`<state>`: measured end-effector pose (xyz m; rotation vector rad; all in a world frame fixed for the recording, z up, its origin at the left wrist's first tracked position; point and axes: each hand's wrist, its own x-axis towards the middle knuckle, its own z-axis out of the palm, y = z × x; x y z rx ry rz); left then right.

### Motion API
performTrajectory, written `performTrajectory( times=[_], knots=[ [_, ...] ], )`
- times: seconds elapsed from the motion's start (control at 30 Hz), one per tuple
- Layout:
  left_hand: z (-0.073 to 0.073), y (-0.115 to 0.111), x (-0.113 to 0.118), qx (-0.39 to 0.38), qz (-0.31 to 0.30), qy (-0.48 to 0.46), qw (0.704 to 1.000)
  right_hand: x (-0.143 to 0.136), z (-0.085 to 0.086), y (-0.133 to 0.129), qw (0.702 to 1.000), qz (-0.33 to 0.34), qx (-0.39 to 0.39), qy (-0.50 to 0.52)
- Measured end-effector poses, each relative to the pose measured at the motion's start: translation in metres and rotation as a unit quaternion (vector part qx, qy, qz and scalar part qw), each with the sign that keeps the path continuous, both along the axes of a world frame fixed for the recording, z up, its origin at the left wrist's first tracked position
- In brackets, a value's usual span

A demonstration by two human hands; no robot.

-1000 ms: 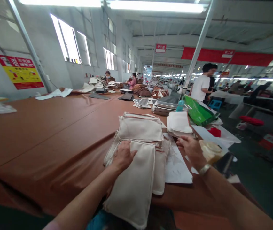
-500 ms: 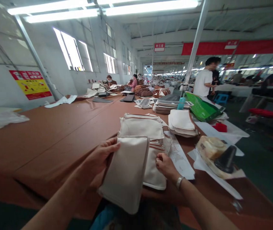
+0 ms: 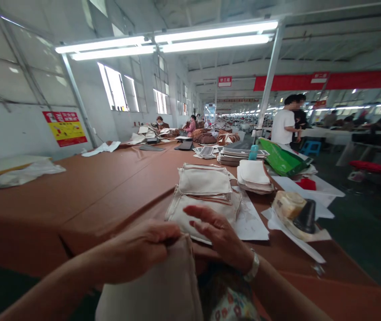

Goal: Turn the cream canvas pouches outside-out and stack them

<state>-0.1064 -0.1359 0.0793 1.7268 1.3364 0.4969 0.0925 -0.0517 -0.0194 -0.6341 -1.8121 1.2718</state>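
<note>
My left hand (image 3: 140, 249) grips the upper edge of a cream fabric panel (image 3: 163, 290) with stitched borders, which hangs down in front of my body. My right hand (image 3: 222, 234) is open, its thumb and fingers apart, just right of the panel's top corner and apart from it. Behind that hand lies a pile of similar cream panels (image 3: 204, 180), brown edges showing between the layers. Part of the pile's nearest piece is covered by my right hand.
A second cream stack (image 3: 252, 174) sits right of the pile, with a white paper sheet (image 3: 252, 223) nearer me. A yellowish block (image 3: 288, 204) and a black cone-shaped object (image 3: 306, 217) stand farther right. A green bag (image 3: 282, 158) lies behind. People work in the background.
The panel in my left hand has come down and closer to my body. My right hand has left the pile, moved left and opened. The view has tilted upward.
</note>
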Motion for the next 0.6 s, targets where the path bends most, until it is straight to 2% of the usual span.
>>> performTrajectory(
  times=[0.03,0.07,0.17,0.23,0.3,0.4,0.47,0.53,0.6],
  knots=[
    [-0.012,-0.002,0.009,-0.020,-0.031,-0.030,0.999,-0.004,0.004,-0.017,0.995,0.068,-0.049,0.048],
    [-0.023,-0.003,0.015,-0.046,-0.034,-0.072,0.996,-0.007,0.004,-0.033,0.986,0.108,-0.092,0.088],
    [-0.047,-0.007,0.019,-0.159,-0.003,-0.225,0.961,-0.006,-0.005,-0.065,0.954,0.146,-0.196,0.173],
    [-0.051,-0.013,0.016,-0.194,0.003,-0.284,0.939,-0.002,-0.014,-0.078,0.945,0.142,-0.225,0.191],
    [-0.048,-0.019,0.013,-0.174,-0.020,-0.279,0.944,0.002,-0.020,-0.087,0.947,0.132,-0.230,0.184],
    [-0.041,-0.025,0.009,-0.113,-0.059,-0.226,0.966,0.006,-0.022,-0.097,0.962,0.099,-0.201,0.155],
    [-0.040,-0.025,0.007,-0.099,-0.070,-0.215,0.969,0.006,-0.023,-0.100,0.980,0.063,-0.144,0.121],
    [-0.044,-0.022,0.003,-0.095,-0.075,-0.226,0.967,0.006,-0.023,-0.099,0.996,0.013,-0.036,0.076],
    [-0.051,-0.018,0.000,-0.086,-0.073,-0.247,0.962,0.006,-0.023,-0.096,0.995,-0.039,0.087,0.034]
  ],
)
